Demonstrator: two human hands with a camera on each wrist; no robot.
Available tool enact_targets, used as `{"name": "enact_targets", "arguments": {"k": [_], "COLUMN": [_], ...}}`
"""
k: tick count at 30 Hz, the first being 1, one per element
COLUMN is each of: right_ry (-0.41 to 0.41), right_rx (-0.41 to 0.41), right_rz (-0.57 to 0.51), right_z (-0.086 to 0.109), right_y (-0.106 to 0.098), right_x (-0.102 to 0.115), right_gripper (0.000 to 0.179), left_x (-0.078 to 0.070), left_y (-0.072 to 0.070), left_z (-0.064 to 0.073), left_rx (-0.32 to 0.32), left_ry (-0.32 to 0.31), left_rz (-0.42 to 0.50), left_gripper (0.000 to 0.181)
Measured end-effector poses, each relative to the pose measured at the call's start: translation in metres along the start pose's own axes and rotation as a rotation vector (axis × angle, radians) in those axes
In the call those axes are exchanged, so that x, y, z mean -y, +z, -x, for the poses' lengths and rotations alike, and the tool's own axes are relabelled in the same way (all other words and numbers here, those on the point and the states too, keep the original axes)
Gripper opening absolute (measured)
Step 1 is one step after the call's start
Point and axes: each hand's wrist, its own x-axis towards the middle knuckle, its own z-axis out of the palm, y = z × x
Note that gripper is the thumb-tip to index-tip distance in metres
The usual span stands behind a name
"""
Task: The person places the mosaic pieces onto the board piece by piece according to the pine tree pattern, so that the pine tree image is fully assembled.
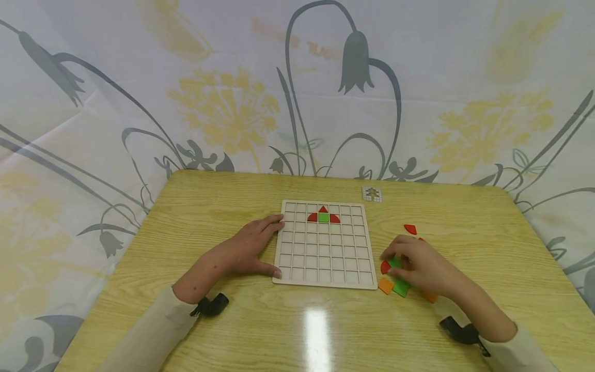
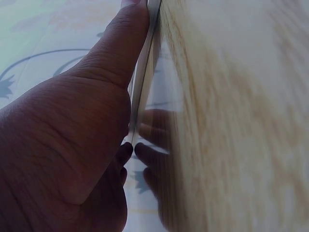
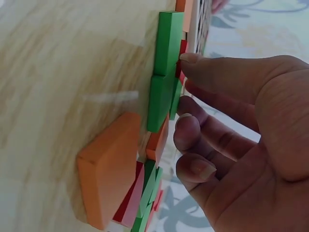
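A pale square grid board (image 1: 325, 253) lies on the table, bearing a red triangle (image 1: 323, 210), a green square (image 1: 323, 218) and a red rounded piece (image 1: 313, 218) on the green one's left, another on its right. My left hand (image 1: 237, 253) rests along the board's left edge, fingers extended and thumb at the near left corner. Right of the board, my right hand (image 1: 423, 263) is over loose coloured pieces. Its thumb and index fingertips pinch a red curved-edge piece (image 1: 385, 267); in the right wrist view, the thumb (image 3: 190, 58) overlaps this piece. The other fingers are curled.
Around the right hand lie an orange square (image 1: 386, 285), a green square (image 1: 401, 288) and several more pieces, some hidden beneath the hand. A red curved-edge piece (image 1: 410, 229) lies farther back. Behind the board sits a small pattern card (image 1: 372, 194). A patterned curtain (image 1: 297, 103) borders the table's far edge.
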Motion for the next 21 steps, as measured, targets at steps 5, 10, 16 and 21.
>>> {"name": "enact_targets", "arguments": {"k": [5,10,16,21], "right_ry": [0.005,0.002,0.028,0.040], "right_rx": [0.005,0.009,0.038,0.045], "right_rz": [0.004,0.009,0.008,-0.003], "right_z": [0.0000,0.0000,-0.0006,-0.0009], "right_y": [0.0023,0.0034,0.0029,0.0034], "right_x": [-0.0004,-0.0020,-0.0016,-0.0021], "right_gripper": [0.026,0.027,0.026,0.028], "left_x": [-0.0005,-0.0016,-0.0028,-0.0030], "left_y": [-0.0006,-0.0022,-0.0032,-0.0037], "left_z": [-0.0005,-0.0004,-0.0003,-0.0001], "left_rx": [0.000,0.006,0.013,0.011], "left_ry": [0.000,-0.002,-0.007,-0.004], "left_rz": [-0.002,0.000,-0.001,0.002], "left_gripper": [0.120,0.120,0.120,0.120]}}
